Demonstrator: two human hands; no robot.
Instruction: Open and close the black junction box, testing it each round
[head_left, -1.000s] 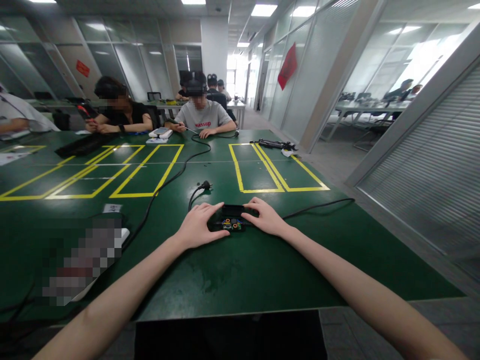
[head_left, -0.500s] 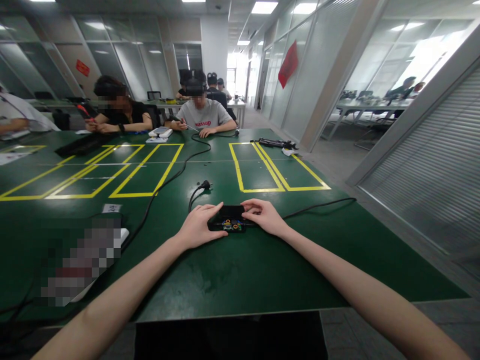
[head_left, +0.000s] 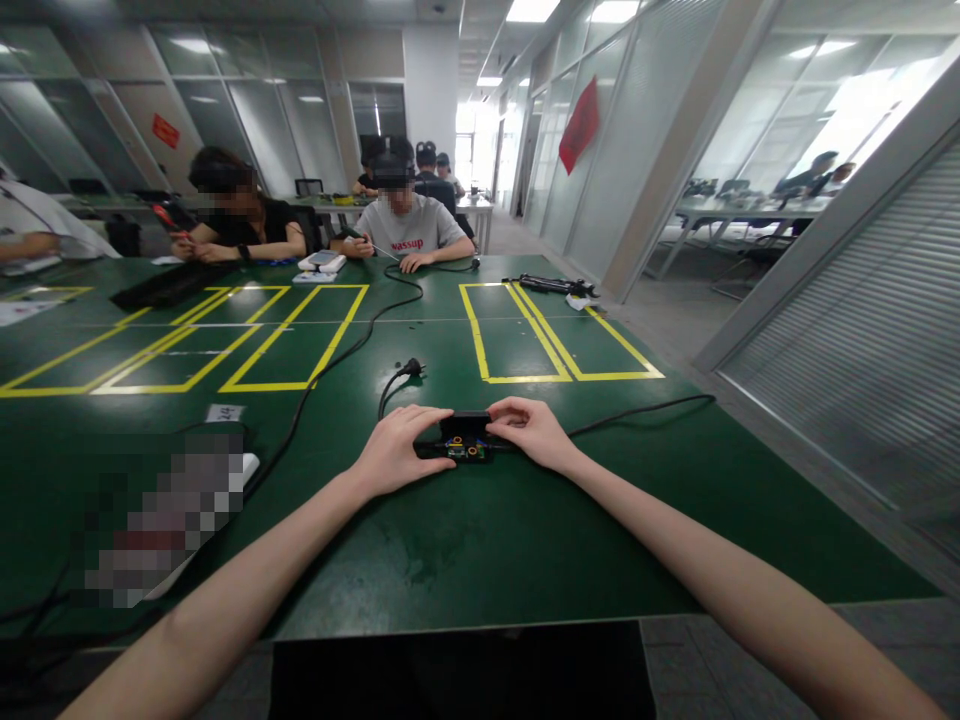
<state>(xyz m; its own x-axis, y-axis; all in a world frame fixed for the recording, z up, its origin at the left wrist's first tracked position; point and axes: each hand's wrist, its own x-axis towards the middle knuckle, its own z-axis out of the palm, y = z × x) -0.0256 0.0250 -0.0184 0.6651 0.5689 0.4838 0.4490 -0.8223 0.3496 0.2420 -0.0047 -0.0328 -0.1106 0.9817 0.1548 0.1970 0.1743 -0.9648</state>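
Observation:
Between my hands on the green table, a black power adapter lies opened, its circuit board (head_left: 465, 450) with yellow-ringed coils showing. Its black cover (head_left: 468, 422) stands tilted along the board's far side. My left hand (head_left: 391, 452) grips the adapter's left end, thumb at the near edge and fingertips on the cover. With its thumb and fingers pinched, my right hand (head_left: 531, 436) holds the cover's right edge. A black plug (head_left: 411, 368) on a short cord lies just beyond my left hand. From behind my right hand a black cable (head_left: 643, 411) runs right.
A long black cable (head_left: 351, 352) crosses the green table (head_left: 465, 560) between yellow tape outlines. A blurred pale-edged object (head_left: 172, 530) lies at left. Black hardware (head_left: 551, 286) sits at the far right. Across the table, a person in a grey shirt (head_left: 412, 230) holds a thin tool.
The cover has tilted further over the board, so its top edge shows more and its broad face less. Both hands have stayed almost in place.

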